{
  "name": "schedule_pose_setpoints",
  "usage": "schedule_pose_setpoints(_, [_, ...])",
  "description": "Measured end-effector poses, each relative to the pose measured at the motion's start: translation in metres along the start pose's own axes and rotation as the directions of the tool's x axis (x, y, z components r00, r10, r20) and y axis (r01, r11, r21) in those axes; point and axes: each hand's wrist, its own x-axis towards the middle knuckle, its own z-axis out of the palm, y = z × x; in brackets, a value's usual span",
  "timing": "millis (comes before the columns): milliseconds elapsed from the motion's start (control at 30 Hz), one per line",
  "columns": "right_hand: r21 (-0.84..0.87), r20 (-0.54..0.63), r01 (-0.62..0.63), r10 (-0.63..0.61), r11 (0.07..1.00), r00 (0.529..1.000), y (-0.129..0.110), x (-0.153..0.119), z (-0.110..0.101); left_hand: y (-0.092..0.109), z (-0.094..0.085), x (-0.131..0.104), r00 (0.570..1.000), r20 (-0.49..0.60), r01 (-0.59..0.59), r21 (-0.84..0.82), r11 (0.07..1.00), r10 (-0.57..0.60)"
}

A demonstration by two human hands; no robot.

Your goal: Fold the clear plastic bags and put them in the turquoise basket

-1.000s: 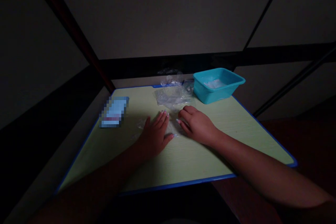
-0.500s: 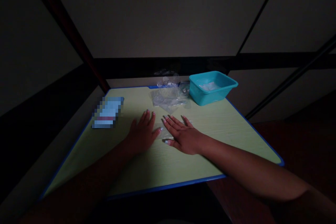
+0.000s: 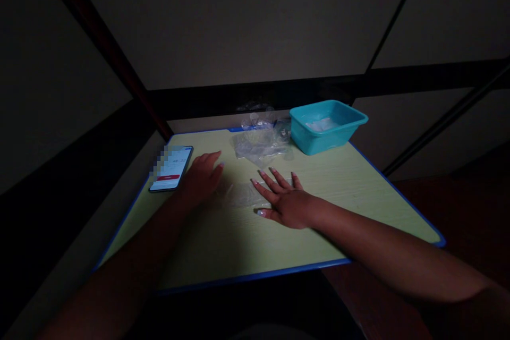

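A thin clear plastic piece [image 3: 243,195] lies flat on the light green tabletop [image 3: 223,255]. My right hand [image 3: 287,199] rests palm down with spread fingers over its right end. Left of the plastic, my left hand [image 3: 201,178] is held near the phone, fingers bent loosely and thumb apart, with nothing seen in it. Beyond both hands lies a pile of crumpled clear plastic bags [image 3: 261,143] at the table's back edge.
At the back right corner stands a turquoise basket [image 3: 319,141] with something whitish inside. A phone [image 3: 171,170] with its screen lit lies at the left edge. A panelled wall [image 3: 247,26] rises behind the table.
My left hand has moved left off the plastic, toward the phone, and its fingers have bent. My right hand has shifted slightly right, its fingers spread wider. More of the flat plastic shows.
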Motion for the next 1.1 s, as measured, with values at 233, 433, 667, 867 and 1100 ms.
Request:
schedule_pose_setpoints(233, [-0.017, -0.012, 0.005, -0.005, 1.0, 1.0, 0.001, 0.0, 0.001, 0.0, -0.013, 0.0, 0.979, 0.197, -0.016, -0.142, 0.99, 0.044])
schedule_pose_setpoints(433, [-0.092, -0.088, 0.017, -0.025, 0.996, 0.996, 0.001, 0.0, 0.003, 0.0, -0.014, -0.002, 0.941, 0.337, 0.068, -0.17, 0.983, -0.007])
schedule_pose_setpoints(667, [-0.114, -0.111, 0.052, -0.064, 0.992, 0.992, 0.003, 0.001, 0.002, 0.003, -0.017, -0.003, 0.925, 0.376, -0.001, -0.125, 0.992, 0.048])
schedule_pose_setpoints(867, [-0.106, -0.07, 0.058, -0.066, 0.993, 0.995, 0.004, 0.003, 0.003, -0.002, -0.019, -0.005, 0.903, 0.426, 0.048, -0.234, 0.971, 0.058])
schedule_pose_setpoints(1100, [-0.095, -0.054, 0.069, -0.074, 0.993, 0.996, 0.006, 0.003, 0.003, -0.003, -0.026, -0.004, 0.858, 0.494, -0.028, -0.227, 0.973, 0.14])
